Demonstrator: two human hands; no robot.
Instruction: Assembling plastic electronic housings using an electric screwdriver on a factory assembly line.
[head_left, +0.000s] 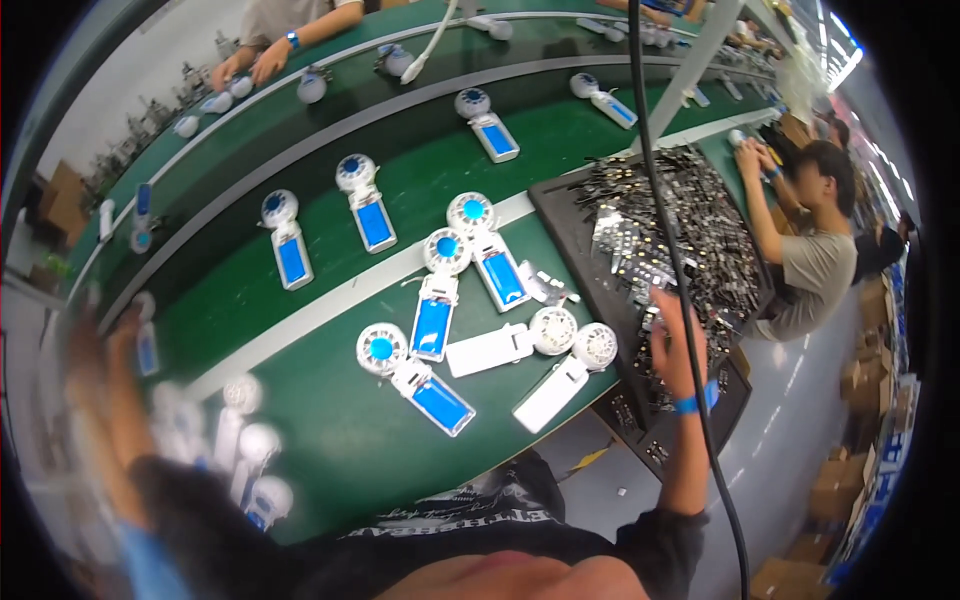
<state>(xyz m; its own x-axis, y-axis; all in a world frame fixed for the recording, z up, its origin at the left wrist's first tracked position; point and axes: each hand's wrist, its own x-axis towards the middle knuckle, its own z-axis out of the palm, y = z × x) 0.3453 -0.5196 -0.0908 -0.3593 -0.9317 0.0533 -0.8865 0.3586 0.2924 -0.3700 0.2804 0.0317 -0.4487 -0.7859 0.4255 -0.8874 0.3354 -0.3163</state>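
My right hand (680,340), with a blue wristband, is over the near part of a pile of small metal parts (690,230) in a dark tray (562,225). Its thumb and fingers look apart, and no part shows between them. At the far left, my left hand (122,340) is smeared by motion beside a white handheld fan (147,345) on the belt; its fingers cannot be read. Between my arms, on the green table, lie fans with blue panels (434,316) (432,395) (500,270) and white fans face down (490,350) (552,392).
Several fans (290,255) lie along the green belt (420,150) beyond a pale rail (320,298). Blurred white fans (258,442) crowd the table's left. A black cable (660,200) hangs before the tray. Another person's blurred arm (90,400) is at far left; a co-worker (815,230) sits right.
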